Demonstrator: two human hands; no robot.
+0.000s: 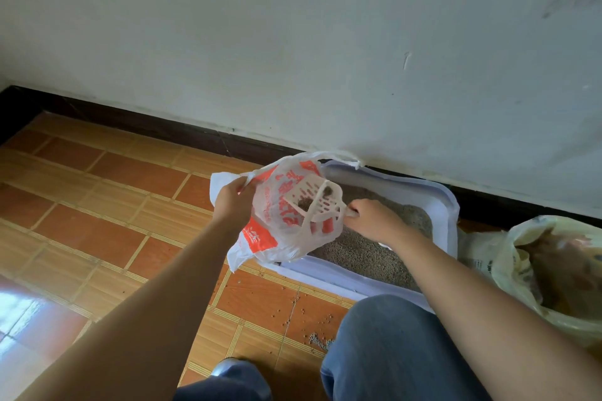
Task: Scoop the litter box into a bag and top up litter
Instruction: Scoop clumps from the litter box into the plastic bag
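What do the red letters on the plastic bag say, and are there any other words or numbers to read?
Red print on the plastic bag: big characters, too crumpled and blurred to read.
Small dark print on the white packet, right of the litter box: too small to read.
Nothing else carries words or numbers.

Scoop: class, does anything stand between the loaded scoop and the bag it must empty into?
Nothing blocks it. The left hand holds the bag open; the scoop, held by the right hand, sits in its mouth. Only the bag's handle strip crosses it.
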